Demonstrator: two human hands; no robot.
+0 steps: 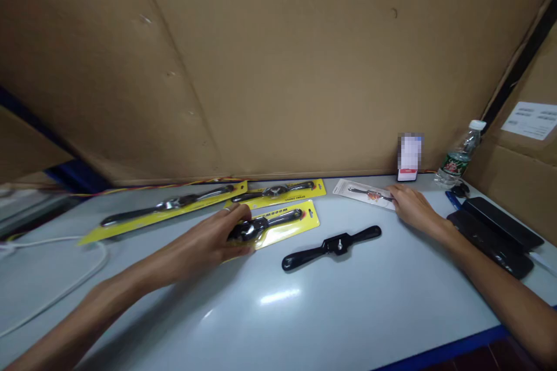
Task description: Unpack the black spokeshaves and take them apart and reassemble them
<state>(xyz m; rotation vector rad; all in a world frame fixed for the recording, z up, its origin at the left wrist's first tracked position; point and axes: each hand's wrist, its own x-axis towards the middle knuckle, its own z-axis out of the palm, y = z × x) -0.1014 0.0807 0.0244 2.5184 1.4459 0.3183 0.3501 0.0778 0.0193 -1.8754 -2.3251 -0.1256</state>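
My left hand (213, 239) lies over the near end of a yellow-carded black wrench (278, 223), with its fingers curled round the card's left end. My right hand (411, 206) rests flat on the right end of a white card (363, 192) that carries a small tool, fingers stretched out. Between my hands a loose black tap wrench (331, 246) lies on the grey table (348, 313). Two other yellow-carded wrenches lie behind: a long one (169, 207) at the left and a shorter one (278, 191) in the middle.
Cardboard sheets (282, 69) wall the back and right. A water bottle (460, 155) and a small white-and-red box (409, 157) stand at the back right. Black cases (496, 232) lie by my right forearm. A white cable (65, 284) loops at the left.
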